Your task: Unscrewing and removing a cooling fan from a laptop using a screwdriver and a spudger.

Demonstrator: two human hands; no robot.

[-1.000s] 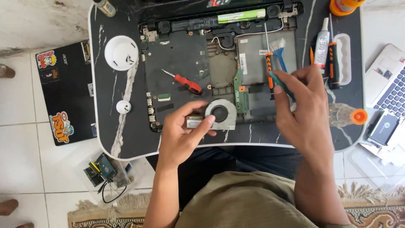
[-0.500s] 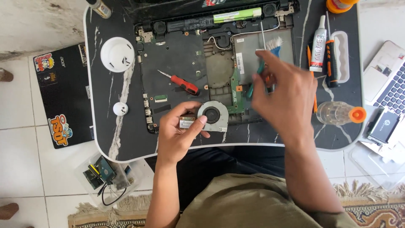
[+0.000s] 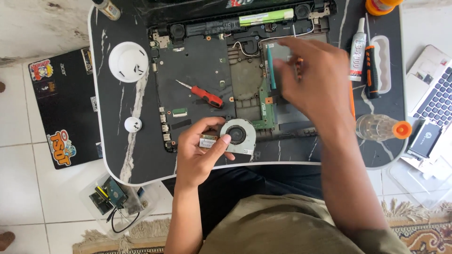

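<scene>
My left hand (image 3: 200,150) grips a small round cooling fan (image 3: 239,136) with its metal heat-sink end, at the front edge of an opened laptop base (image 3: 197,70). My right hand (image 3: 310,82) is blurred above the laptop's right half, fingers curled. A bit of an orange-handled tool (image 3: 300,60) shows between the fingers. A teal stick (image 3: 270,66) stands out just left of them; whether it is held I cannot tell. A red screwdriver (image 3: 207,96) lies on the laptop's dark board.
The laptop sits on a black marbled lap desk (image 3: 117,141). On it are two white caps (image 3: 128,61), a glue tube (image 3: 358,56), an orange-black tool (image 3: 372,75) and a clear bottle (image 3: 379,128). A stickered lid (image 3: 61,108) and parts box (image 3: 113,197) lie left, another laptop (image 3: 435,94) right.
My right hand has lifted from the laptop's right side and swung up and left over the board. My left hand has kept hold of the fan and shifted slightly.
</scene>
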